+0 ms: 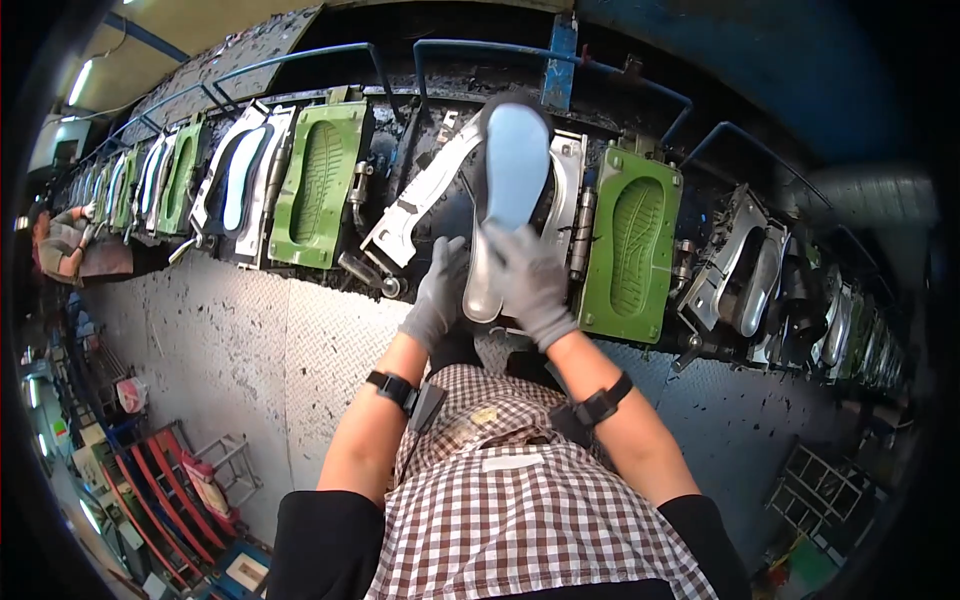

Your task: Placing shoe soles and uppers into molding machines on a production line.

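Gloved left fingers (pixel 442 266) and right fingers (pixel 508 252) reach forward.

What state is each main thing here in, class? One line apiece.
Left hand: gloved, open
Right hand: gloved, blurred
Blue sole piece: partly hidden by right hand
Silver sole form: near end bare
Silver frame: open, halves spread apart
Green mould: recess exposed
Ceiling lamp: lit

Long bench (pixel 400 175): running right across in front of the worker, its dark, grimy top carrying a whole row of moulds.
Green moulds (pixel 318 180): lying along that bench, sole-shaped hollows facing up, with more lining up toward both ends.
Silver frames (pixel 410 215): sitting on the bench beside the green ones.
Floor (pixel 225 330): spreading out below in tread-patterned metal plates.
Dark scraps (pixel 318 412): lying scattered over those plates.
Metal rack (pixel 818 487): standing on the floor at the right.
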